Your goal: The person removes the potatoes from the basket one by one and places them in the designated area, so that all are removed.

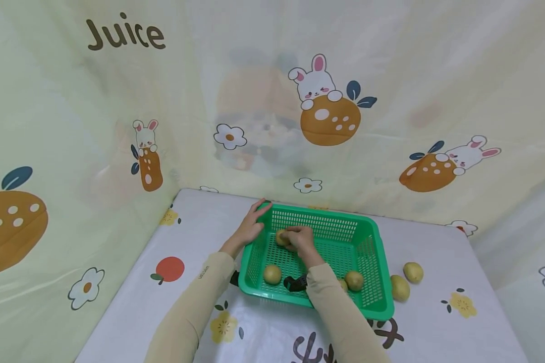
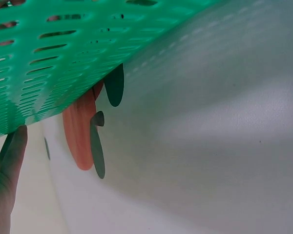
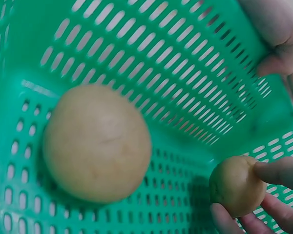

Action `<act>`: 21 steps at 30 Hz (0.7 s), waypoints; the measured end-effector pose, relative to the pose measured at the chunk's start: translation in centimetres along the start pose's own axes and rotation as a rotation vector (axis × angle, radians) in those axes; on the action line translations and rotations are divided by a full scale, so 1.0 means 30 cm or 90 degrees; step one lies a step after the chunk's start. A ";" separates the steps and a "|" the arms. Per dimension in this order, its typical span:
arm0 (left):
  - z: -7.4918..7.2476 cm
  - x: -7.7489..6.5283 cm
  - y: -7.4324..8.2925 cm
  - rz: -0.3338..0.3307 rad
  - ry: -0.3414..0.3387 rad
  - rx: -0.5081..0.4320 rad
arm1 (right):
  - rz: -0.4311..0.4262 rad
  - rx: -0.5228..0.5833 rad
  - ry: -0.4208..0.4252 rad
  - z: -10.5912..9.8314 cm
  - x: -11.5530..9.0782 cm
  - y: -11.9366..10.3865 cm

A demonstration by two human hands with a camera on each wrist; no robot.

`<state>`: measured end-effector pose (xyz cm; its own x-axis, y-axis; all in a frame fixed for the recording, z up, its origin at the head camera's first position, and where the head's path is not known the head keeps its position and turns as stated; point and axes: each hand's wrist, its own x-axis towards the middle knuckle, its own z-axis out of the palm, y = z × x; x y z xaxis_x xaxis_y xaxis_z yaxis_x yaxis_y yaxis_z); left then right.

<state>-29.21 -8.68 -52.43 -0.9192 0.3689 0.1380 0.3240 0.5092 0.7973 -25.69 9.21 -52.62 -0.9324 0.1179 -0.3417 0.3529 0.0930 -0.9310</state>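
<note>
A green plastic basket (image 1: 320,300) with slotted walls stands on the table. My left hand (image 1: 250,229) grips its far left corner, the thumb over the rim and a finger (image 2: 14,156) against the outside in the left wrist view. Inside, near that corner, my right hand (image 1: 302,239) pinches a round yellow-brown potato (image 3: 237,186) between thumb and fingertips, low over the slotted floor. Another potato (image 1: 272,275) lies in the near left corner, large in the right wrist view. Toward the basket's near right sits a potato (image 1: 354,281), with one more (image 1: 342,285) partly hidden by my right sleeve.
Two potatoes (image 1: 399,288) lie on the table just right of the basket. A printed white cloth (image 1: 131,312) covers the table. Patterned curtains (image 1: 254,30) hang behind and at both sides. A black wrist camera (image 1: 295,284) sits on my right wrist.
</note>
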 end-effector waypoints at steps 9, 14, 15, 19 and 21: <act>0.000 -0.003 0.006 0.004 0.002 0.006 | -0.003 0.061 -0.024 -0.002 -0.027 -0.052; 0.002 -0.005 0.009 0.006 -0.003 0.000 | -0.014 0.083 -0.024 -0.010 -0.050 -0.076; 0.002 -0.005 0.009 0.007 -0.003 -0.002 | -0.017 0.089 -0.020 -0.013 -0.056 -0.080; 0.004 -0.003 0.005 0.008 0.000 0.000 | -0.024 0.131 -0.018 -0.017 -0.088 -0.100; 0.005 0.000 0.003 0.008 0.002 0.001 | -0.026 0.153 -0.015 -0.020 -0.105 -0.110</act>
<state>-29.16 -8.51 -52.44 -0.9160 0.3722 0.1496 0.3353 0.5057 0.7949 -23.86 9.11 -48.40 -0.9479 0.0957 -0.3040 0.2895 -0.1409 -0.9468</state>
